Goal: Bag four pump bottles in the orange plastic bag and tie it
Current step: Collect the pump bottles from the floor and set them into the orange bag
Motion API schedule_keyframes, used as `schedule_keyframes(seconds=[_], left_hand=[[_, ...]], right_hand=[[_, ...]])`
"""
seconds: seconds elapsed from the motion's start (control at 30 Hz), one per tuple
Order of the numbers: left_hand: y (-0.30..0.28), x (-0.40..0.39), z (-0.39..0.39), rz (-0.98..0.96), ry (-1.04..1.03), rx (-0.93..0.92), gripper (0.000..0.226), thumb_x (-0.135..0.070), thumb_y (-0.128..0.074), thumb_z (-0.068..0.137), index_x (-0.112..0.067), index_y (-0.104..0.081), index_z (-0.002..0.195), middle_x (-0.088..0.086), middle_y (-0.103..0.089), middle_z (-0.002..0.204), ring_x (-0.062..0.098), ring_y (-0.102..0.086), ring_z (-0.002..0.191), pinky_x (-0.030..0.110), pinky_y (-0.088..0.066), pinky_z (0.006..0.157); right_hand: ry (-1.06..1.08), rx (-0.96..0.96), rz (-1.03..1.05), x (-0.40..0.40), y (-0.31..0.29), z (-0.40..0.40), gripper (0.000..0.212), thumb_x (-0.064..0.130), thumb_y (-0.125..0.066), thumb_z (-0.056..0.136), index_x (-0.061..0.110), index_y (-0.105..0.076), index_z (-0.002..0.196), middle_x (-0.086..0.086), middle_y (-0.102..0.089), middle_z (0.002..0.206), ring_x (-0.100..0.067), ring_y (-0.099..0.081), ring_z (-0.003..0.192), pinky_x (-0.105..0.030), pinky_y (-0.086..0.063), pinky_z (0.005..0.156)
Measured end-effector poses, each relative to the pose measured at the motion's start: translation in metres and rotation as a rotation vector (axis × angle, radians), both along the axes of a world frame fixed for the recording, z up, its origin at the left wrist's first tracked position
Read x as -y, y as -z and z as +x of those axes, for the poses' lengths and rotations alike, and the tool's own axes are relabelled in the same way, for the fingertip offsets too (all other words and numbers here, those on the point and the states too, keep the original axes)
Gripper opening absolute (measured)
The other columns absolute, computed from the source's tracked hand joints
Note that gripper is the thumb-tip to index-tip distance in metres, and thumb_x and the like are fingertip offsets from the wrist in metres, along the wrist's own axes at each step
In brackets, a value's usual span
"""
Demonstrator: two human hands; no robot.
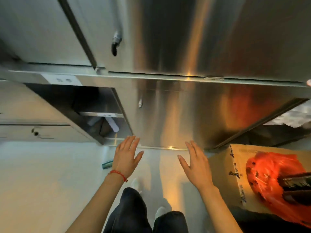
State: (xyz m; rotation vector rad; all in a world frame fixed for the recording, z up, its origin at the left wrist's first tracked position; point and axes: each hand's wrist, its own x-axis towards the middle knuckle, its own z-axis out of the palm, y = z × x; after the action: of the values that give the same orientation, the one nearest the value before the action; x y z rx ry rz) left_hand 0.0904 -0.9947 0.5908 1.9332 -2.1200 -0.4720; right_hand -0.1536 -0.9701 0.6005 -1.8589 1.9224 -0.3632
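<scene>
The orange plastic bag (pixel 272 184) lies on a cardboard box (pixel 234 167) at the lower right, with dark shapes inside it that I cannot make out. No pump bottle shows clearly. My left hand (pixel 125 157), with a red string on its wrist, is held out flat with fingers spread, holding nothing. My right hand (pixel 196 161) is stretched forward the same way, fingers apart and bare. Both hands hover in front of a steel cabinet door, well left of the bag.
Stainless steel cabinets fill the view: a shut door (pixel 168 115) straight ahead, an open compartment (pixel 101 115) with a shelf to its left, and upper doors with a handle (pixel 116 42). The pale floor (pixel 50 182), my dark trousers and white shoes are below.
</scene>
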Motion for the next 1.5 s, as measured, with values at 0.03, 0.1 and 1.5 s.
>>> schedule_keyframes(seconds=[0.03,0.1,1.5], left_hand=[[-0.001,-0.009,0.014,0.004,-0.057,0.001,0.050,-0.030,-0.058,0.086,-0.010,-0.044,0.131,0.015,-0.044,0.140,0.033,-0.036,0.131,0.047,-0.030,0.106],[-0.004,-0.026,0.042,0.006,-0.156,0.006,0.051,-0.029,-0.059,0.086,-0.009,-0.045,0.130,0.016,-0.044,0.140,0.034,-0.036,0.131,0.047,-0.030,0.106],[0.356,-0.018,0.378,0.210,-0.254,-0.004,0.050,-0.025,-0.059,0.085,-0.003,-0.046,0.128,0.022,-0.048,0.134,0.041,-0.043,0.125,0.055,-0.039,0.099]], right_hand=[[-0.043,0.012,0.004,0.003,0.001,0.012,0.054,0.039,-0.049,0.091,0.014,-0.037,0.138,-0.008,-0.032,0.150,-0.023,-0.028,0.138,-0.034,-0.023,0.111],[-0.125,0.029,0.007,0.008,0.002,0.037,0.055,0.042,-0.046,0.092,0.017,-0.035,0.139,-0.005,-0.030,0.151,-0.021,-0.026,0.139,-0.033,-0.022,0.111],[0.128,0.279,0.459,0.068,0.405,0.409,0.048,0.038,-0.051,0.090,0.018,-0.043,0.133,-0.005,-0.046,0.141,-0.022,-0.042,0.129,-0.031,-0.034,0.101]])
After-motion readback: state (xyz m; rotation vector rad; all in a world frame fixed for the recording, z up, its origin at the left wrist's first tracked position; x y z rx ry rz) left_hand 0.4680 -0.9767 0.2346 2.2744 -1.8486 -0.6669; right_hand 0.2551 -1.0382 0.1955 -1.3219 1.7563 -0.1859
